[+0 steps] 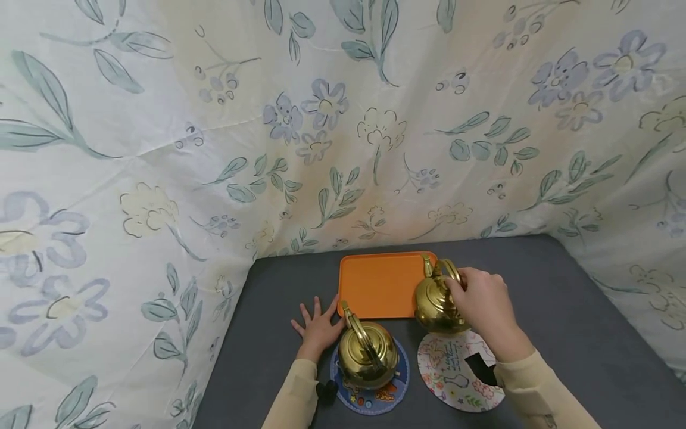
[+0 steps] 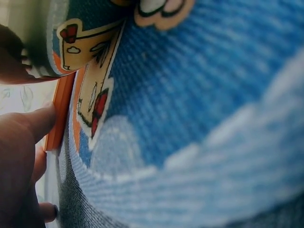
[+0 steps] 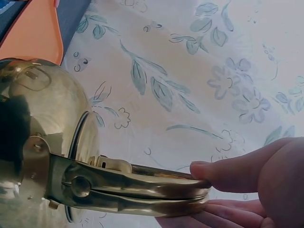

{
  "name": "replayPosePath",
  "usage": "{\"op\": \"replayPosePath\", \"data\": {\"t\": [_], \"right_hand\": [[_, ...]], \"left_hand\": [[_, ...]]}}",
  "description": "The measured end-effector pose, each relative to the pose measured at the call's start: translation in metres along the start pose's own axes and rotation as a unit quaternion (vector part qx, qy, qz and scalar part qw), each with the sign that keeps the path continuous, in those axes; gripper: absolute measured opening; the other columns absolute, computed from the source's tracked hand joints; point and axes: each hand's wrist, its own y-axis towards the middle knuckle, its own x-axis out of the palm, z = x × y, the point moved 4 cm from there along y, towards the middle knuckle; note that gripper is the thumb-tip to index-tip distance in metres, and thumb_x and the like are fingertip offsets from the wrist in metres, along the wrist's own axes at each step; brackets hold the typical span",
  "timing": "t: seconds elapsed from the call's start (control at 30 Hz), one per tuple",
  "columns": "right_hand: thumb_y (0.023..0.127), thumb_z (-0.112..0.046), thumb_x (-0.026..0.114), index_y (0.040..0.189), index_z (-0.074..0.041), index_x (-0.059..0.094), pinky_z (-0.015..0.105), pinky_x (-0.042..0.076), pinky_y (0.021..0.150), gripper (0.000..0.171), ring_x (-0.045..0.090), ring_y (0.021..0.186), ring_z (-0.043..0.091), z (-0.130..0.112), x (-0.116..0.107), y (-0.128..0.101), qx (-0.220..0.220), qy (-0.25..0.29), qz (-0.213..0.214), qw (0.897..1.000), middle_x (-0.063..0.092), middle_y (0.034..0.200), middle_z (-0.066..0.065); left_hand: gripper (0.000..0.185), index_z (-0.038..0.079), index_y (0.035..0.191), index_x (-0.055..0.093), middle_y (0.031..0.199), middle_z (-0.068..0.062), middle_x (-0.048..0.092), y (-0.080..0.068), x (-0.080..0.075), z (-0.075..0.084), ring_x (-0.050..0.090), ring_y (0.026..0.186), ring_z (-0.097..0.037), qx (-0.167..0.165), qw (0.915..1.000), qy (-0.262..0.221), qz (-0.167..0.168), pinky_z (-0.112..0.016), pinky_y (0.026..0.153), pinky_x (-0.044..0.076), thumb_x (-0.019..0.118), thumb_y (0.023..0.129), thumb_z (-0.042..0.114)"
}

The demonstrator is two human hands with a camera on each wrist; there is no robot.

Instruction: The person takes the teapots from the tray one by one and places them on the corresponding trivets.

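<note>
My right hand (image 1: 485, 298) grips the upright handle of a brass kettle (image 1: 433, 307). Fingers and thumb pinch the handle's top in the right wrist view. That kettle overlaps the right front corner of an orange tray (image 1: 383, 286) and the far rim of a round, pale floral mat (image 1: 445, 369). A second brass kettle (image 1: 351, 360) stands on a round blue patterned mat (image 1: 370, 406), its spout towards the tray. Beside it my left hand (image 1: 316, 330) lies with fingers spread, fingertips right at the tray's left front corner; nothing is held there.
A dark grey tabletop (image 1: 557, 310) lies under everything. White cloth with flowers and leaves (image 1: 375, 137) hangs behind the table and along both sides. A small black object (image 1: 326, 390) sits at my left wrist, beside the blue mat.
</note>
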Motion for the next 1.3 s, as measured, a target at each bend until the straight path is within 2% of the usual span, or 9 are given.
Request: {"op": "replayPosePath", "data": {"t": [0.2, 0.33, 0.53, 0.7, 0.87, 1.1, 1.3], "right_hand": [[0.095, -0.016, 0.070, 0.109, 0.013, 0.071, 0.028, 0.040, 0.044, 0.032, 0.050, 0.048, 0.013, -0.001, -0.003, -0.008, 0.002, 0.001, -0.003, 1.000, 0.073, 0.084, 0.022], [0.094, -0.016, 0.071, 0.108, 0.014, 0.071, 0.027, 0.041, 0.043, 0.033, 0.050, 0.047, 0.012, -0.001, -0.005, -0.015, -0.006, 0.002, 0.002, 1.000, 0.074, 0.083, 0.023], [0.092, -0.015, 0.073, 0.107, 0.014, 0.071, 0.033, 0.050, 0.047, 0.033, 0.061, 0.052, 0.017, 0.001, -0.008, -0.026, -0.012, -0.003, 0.015, 1.000, 0.074, 0.085, 0.024], [0.091, -0.015, 0.075, 0.104, 0.013, 0.072, 0.032, 0.047, 0.048, 0.030, 0.059, 0.052, 0.017, 0.003, -0.009, -0.032, -0.011, -0.007, 0.019, 1.000, 0.075, 0.083, 0.021], [0.091, -0.015, 0.075, 0.106, 0.012, 0.072, 0.032, 0.048, 0.047, 0.032, 0.060, 0.052, 0.016, 0.007, -0.011, -0.039, -0.004, -0.004, 0.010, 1.000, 0.075, 0.086, 0.022], [0.090, -0.013, 0.076, 0.107, 0.013, 0.072, 0.038, 0.053, 0.050, 0.032, 0.067, 0.057, 0.022, 0.015, -0.012, -0.046, -0.001, -0.004, 0.011, 1.000, 0.075, 0.088, 0.025], [0.091, -0.017, 0.075, 0.109, 0.014, 0.070, 0.038, 0.053, 0.051, 0.036, 0.066, 0.057, 0.022, 0.022, -0.010, -0.053, 0.012, -0.010, -0.007, 1.000, 0.075, 0.087, 0.024]], "left_hand": [[0.070, 0.041, 0.157, 0.036, 0.168, -0.019, 0.013, -0.001, 0.001, 0.000, -0.008, 0.150, -0.058, 0.004, 1.0000, 0.002, 0.004, -0.084, 0.106, -0.007, 0.053, 0.094, 0.068], [0.070, 0.040, 0.157, 0.037, 0.168, -0.020, 0.014, -0.001, 0.000, 0.001, -0.007, 0.149, -0.058, 0.006, 1.0000, -0.001, 0.006, -0.084, 0.106, -0.006, 0.054, 0.094, 0.067], [0.069, 0.039, 0.156, 0.039, 0.168, -0.020, 0.016, -0.003, -0.004, 0.004, -0.005, 0.149, -0.059, 0.008, 0.9999, -0.002, 0.011, -0.084, 0.106, -0.005, 0.056, 0.094, 0.065], [0.070, 0.039, 0.156, 0.039, 0.167, -0.021, 0.016, -0.003, -0.003, 0.004, -0.005, 0.149, -0.059, 0.007, 0.9999, -0.002, 0.012, -0.085, 0.105, -0.005, 0.056, 0.094, 0.066], [0.070, 0.039, 0.156, 0.039, 0.168, -0.020, 0.016, -0.003, -0.003, 0.003, -0.006, 0.149, -0.059, 0.006, 0.9999, -0.005, 0.012, -0.085, 0.105, -0.005, 0.055, 0.094, 0.067], [0.070, 0.039, 0.156, 0.039, 0.168, -0.021, 0.015, -0.002, -0.004, 0.004, -0.006, 0.149, -0.059, 0.009, 0.9999, -0.006, 0.010, -0.085, 0.105, -0.006, 0.054, 0.094, 0.066], [0.069, 0.038, 0.156, 0.039, 0.168, -0.021, 0.015, -0.003, -0.002, 0.005, -0.006, 0.149, -0.059, 0.008, 0.9999, -0.006, 0.008, -0.085, 0.105, -0.006, 0.055, 0.095, 0.066]]}}
